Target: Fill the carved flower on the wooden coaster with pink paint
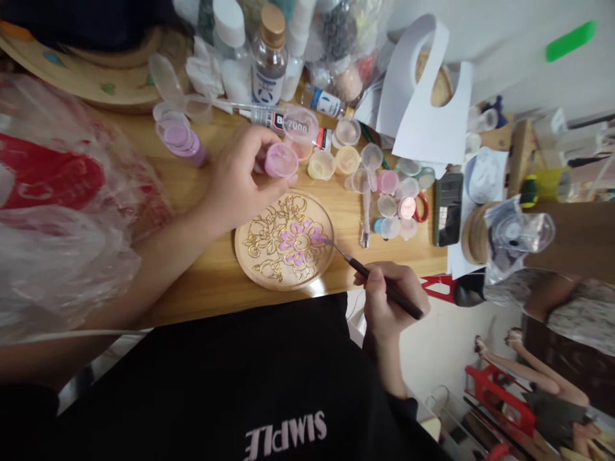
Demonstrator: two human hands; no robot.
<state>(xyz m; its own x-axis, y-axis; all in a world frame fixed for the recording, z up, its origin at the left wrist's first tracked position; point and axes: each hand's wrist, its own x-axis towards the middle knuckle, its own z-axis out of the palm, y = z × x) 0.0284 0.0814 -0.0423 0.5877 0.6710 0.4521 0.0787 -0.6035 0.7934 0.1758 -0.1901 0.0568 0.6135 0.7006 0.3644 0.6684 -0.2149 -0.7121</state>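
My left hand [245,176] holds a small open plastic cup of pink-purple paint [281,160] just above the far edge of a round wooden plaque [250,272]. Gold outlines of flowers cover the plaque, and several petals of the large middle flower are coloured purple. In my right hand [391,294] is a dark-handled tool with a thin metal neck [365,269]. Its tip meets a petal at the flower's right side; the tip's exact shape is too small to tell. A tube marked B-7000 [273,120] lies behind my left hand.
Several small cups of coloured paint [388,182] stand right of the plaque, near a phone [448,208]. Bottles [269,57] line the back. Crumpled plastic bags [57,224] lie at the left, under and around my forearm. Another person's legs [533,371] show at the lower right.
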